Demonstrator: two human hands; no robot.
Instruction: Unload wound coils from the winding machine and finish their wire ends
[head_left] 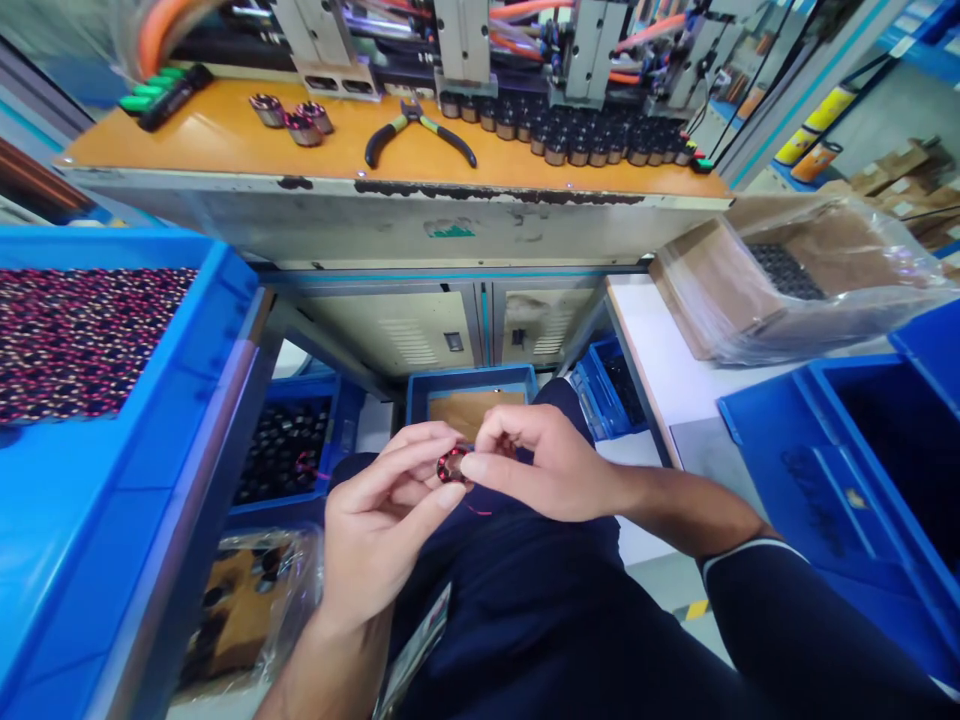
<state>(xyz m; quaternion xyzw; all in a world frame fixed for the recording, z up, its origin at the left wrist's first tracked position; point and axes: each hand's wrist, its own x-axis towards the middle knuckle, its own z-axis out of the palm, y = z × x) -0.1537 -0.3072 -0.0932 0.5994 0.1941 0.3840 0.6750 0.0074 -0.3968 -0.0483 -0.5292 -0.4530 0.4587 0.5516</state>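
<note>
At lower centre the left hand (382, 520) and right hand (544, 465) both pinch one coil (451, 466), already wound in red wire, with a loose end trailing. The blue bin (234, 290) at left holds a pile of wound coils (75, 340). Dark cores (577, 138) line the worktop (225, 135) above.

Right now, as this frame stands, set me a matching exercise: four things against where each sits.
Things:
1 pliers
2 small coil
3 bagged cardboard box
4 heap of wound coils

Places:
A on the white table
B pinched between left hand and right hand
C in the blue bin
D on the orange benchtop

Pairs: 1-D; 2-B; 3-A; 4-C
</note>
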